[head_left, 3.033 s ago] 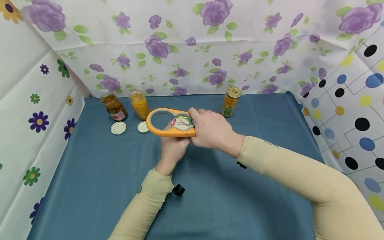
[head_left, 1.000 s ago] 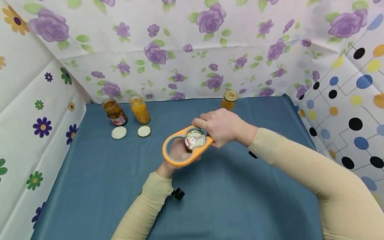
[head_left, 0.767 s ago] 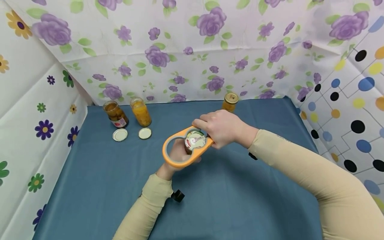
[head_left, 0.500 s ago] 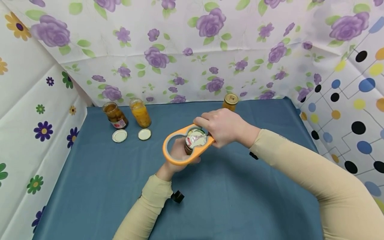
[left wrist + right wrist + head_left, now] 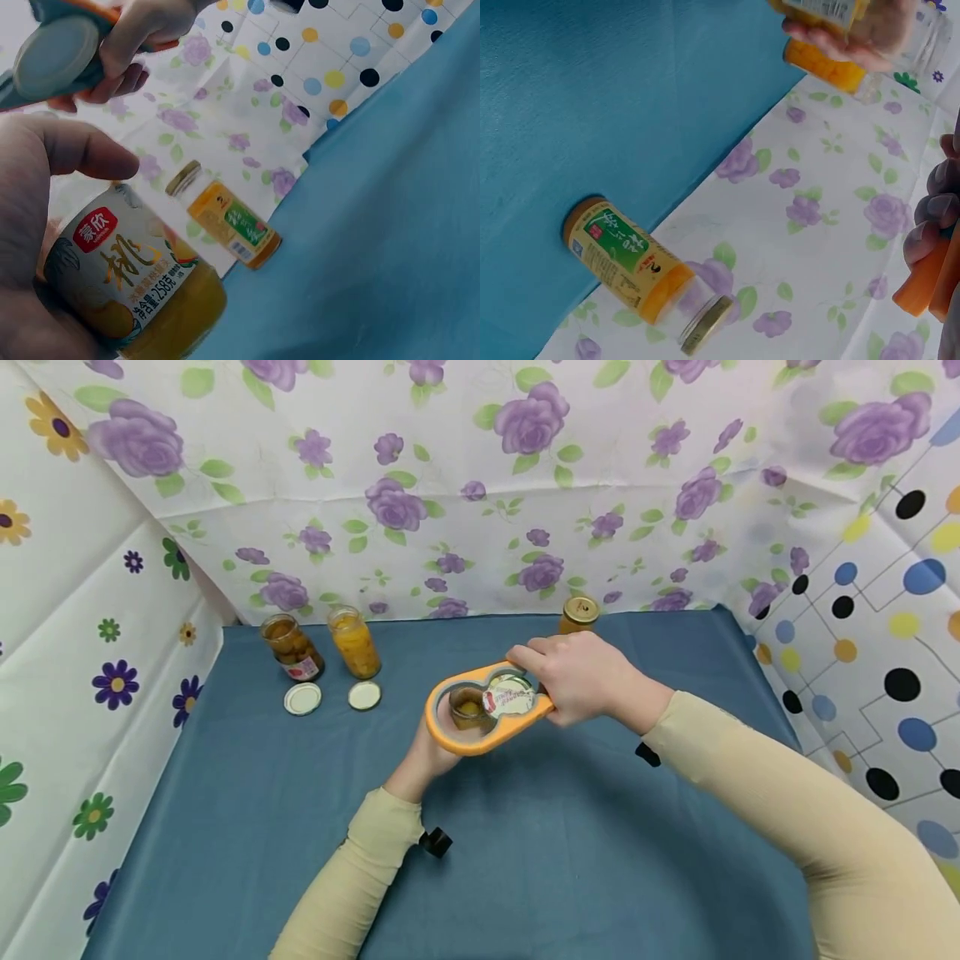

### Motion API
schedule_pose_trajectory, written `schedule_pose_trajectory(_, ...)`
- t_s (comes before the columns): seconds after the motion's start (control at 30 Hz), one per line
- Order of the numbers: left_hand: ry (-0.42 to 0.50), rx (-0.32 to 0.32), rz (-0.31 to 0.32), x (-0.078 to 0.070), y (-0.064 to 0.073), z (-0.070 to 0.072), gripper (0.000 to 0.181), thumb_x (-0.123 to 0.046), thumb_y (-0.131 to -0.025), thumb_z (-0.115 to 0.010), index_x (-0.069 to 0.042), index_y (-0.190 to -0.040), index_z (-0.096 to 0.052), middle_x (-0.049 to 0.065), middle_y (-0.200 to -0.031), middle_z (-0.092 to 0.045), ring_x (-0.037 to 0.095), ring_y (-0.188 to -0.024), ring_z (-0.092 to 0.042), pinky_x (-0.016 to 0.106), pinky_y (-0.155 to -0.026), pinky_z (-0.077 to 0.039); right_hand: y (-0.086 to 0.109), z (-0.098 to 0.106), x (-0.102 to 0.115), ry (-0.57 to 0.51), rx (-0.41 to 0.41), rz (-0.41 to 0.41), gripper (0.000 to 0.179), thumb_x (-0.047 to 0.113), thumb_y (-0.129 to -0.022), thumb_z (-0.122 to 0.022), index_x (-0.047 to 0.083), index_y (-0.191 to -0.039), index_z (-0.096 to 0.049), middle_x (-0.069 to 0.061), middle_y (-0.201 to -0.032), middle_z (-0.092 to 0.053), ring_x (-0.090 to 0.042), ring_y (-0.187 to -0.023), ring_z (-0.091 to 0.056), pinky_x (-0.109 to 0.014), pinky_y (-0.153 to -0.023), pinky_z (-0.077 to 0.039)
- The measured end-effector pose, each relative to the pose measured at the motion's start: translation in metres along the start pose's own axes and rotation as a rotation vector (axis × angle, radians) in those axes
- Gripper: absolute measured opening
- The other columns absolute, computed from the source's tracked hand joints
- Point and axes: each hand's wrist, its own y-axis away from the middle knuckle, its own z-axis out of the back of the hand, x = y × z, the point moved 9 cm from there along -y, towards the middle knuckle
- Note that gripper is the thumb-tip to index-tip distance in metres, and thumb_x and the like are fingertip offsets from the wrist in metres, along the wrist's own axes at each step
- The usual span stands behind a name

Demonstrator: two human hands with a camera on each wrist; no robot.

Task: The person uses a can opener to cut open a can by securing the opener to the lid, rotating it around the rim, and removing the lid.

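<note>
My left hand (image 5: pixel 429 750) grips a glass jar (image 5: pixel 468 714) with a peach label, held up over the cloth. Its mouth is uncovered, and yellowish contents show through the big ring of an orange and grey jar opener (image 5: pixel 463 748). That opener is held by my right hand (image 5: pixel 588 678), fingers curled round its handle. A white printed lid (image 5: pixel 510 696) sits in the opener's smaller ring, off to the right of the jar's mouth. In the left wrist view the lid's pale underside (image 5: pixel 56 58) faces the camera, apart from the jar.
At the back left stand a jar of brown fruit (image 5: pixel 292 647) and a jar of yellow fruit (image 5: pixel 356 643), both uncovered. Two lids, one left (image 5: pixel 303 699) and one right (image 5: pixel 364 695), lie before them. A capped jar (image 5: pixel 630 259) stands at the back, right of centre.
The opener, first level over the jar, turned and then moved up and right with the lid in it. The lid has come off the jar, whose open mouth now shows.
</note>
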Motion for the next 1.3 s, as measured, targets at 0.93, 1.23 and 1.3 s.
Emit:
schedule_pose_trajectory(0.93,-0.066,-0.443,0.478,0.115,-0.055,0.087,0.055,-0.032,-0.100,-0.079,-0.011,-0.142,-0.051,0.014,-0.139,-0.059,0.032,-0.128,-0.058,0.050,-0.108,-0.050,0.026,-0.026,-0.015,0.006,0.044,-0.208,0.054,0.022,-0.076,-0.082,0.012,-0.126,-0.064,-0.003,-0.088,-0.060,-0.017,-0.063,-0.050,-0.035,-0.051,-0.047)
schedule_pose_trajectory(1.23,-0.073,-0.436,0.519,0.118,-0.064,0.092,0.070,-0.035,-0.100,-0.080,-0.014,-0.155,-0.043,0.013,-0.146,-0.056,0.032,-0.133,-0.055,0.049,-0.111,-0.047,0.027,-0.030,-0.011,-0.002,0.057,-0.198,0.053,0.024,-0.078,-0.082,0.012,-0.126,-0.064,-0.002,-0.088,-0.061,-0.016,-0.062,-0.050,-0.034,-0.051,-0.047)
schedule_pose_trajectory(1.3,-0.061,-0.427,0.521,0.118,-0.064,0.091,0.068,-0.036,-0.099,-0.080,-0.014,-0.153,-0.044,0.012,-0.146,-0.056,0.032,-0.132,-0.056,0.048,-0.110,-0.048,0.028,-0.031,-0.011,-0.005,0.061,-0.200,0.053,0.025,-0.078,-0.083,0.012,-0.126,-0.064,-0.002,-0.088,-0.061,-0.016,-0.062,-0.049,-0.034,-0.051,-0.047)
